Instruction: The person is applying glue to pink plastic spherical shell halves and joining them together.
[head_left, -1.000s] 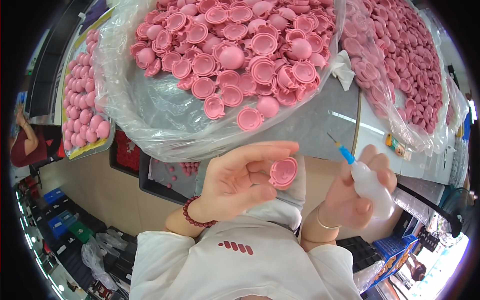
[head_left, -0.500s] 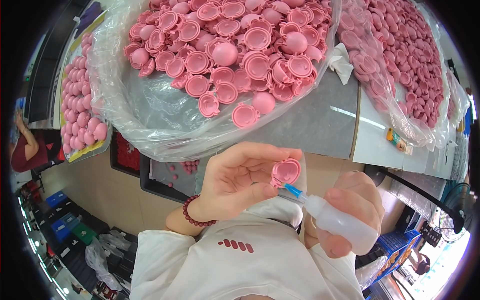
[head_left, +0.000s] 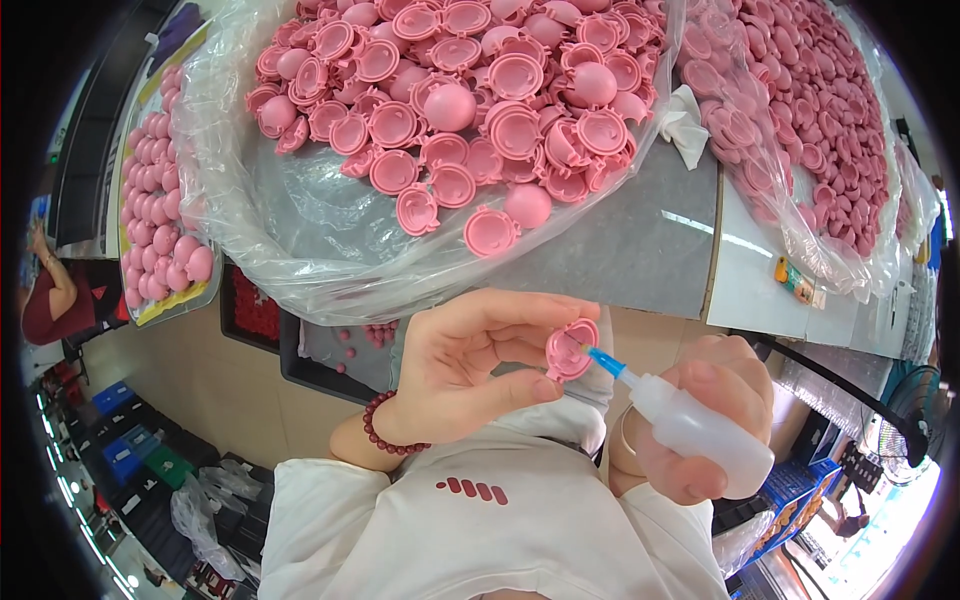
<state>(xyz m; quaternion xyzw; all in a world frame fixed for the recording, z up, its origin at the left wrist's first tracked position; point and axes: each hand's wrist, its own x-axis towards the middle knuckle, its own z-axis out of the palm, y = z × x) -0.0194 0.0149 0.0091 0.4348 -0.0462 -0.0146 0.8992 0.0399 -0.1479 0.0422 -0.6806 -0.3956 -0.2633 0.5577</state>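
Between the thumb and fingertips of my left hand (head_left: 470, 365) is a small round pink plastic shell (head_left: 560, 350), its hollow side turned toward the bottle. My right hand (head_left: 735, 385) is wrapped round a translucent white squeeze bottle (head_left: 710, 435), tilted with its tip up and to the left. The bottle's blue needle tip (head_left: 606, 362) reaches the inside of the shell; whether it touches the surface I cannot tell. Just beyond my hands, a clear plastic bag (head_left: 330, 285) lies open on the grey table, with a heap of similar pink shells (head_left: 515, 130) in it.
Another bag of pink shells (head_left: 800, 130) lies at the right, with a crumpled white tissue (head_left: 684, 125) and a small orange-green cylinder (head_left: 793, 280) nearby. A tray of pink domes (head_left: 155, 215) stands left. Dark bins (head_left: 290, 350) sit below the table. Another person's arm (head_left: 55, 275) shows far left.
The bottle and my right hand have shifted slightly right. Its tip has moved from the shell's lower rim up to its inner right side. The shell has turned a little in my left fingers.
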